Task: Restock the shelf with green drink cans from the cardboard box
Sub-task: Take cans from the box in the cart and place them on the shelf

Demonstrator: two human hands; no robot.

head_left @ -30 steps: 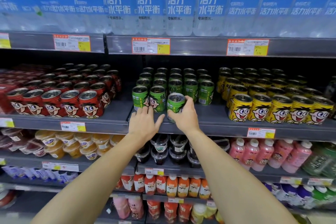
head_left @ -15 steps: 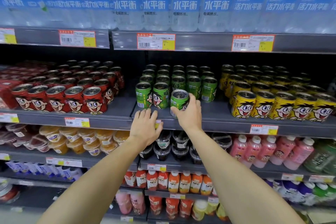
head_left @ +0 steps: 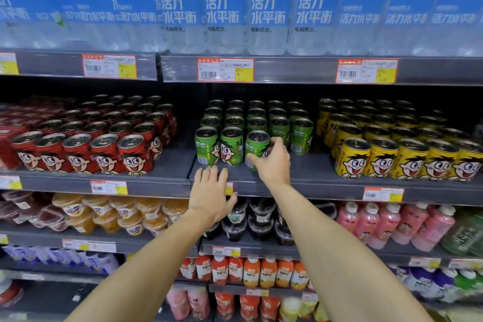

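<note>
Our right hand (head_left: 273,162) holds a green can (head_left: 256,150) that stands at the front of the shelf (head_left: 308,178). Our thumb and fingers curl around the can's side, with the thumb low on the left of it. Just to the left of the held can stand two more green cans (head_left: 219,146), side by side in the front row. Behind our grip, more green cans fill the rows going back. Our left hand (head_left: 211,195) lies flat on the front edge of the shelf, down and to the left of the held can, with the fingers straight and a little spread. It holds nothing. Far left of the grip stand red cans (head_left: 104,151). Far right stand yellow cans (head_left: 407,158).
</note>
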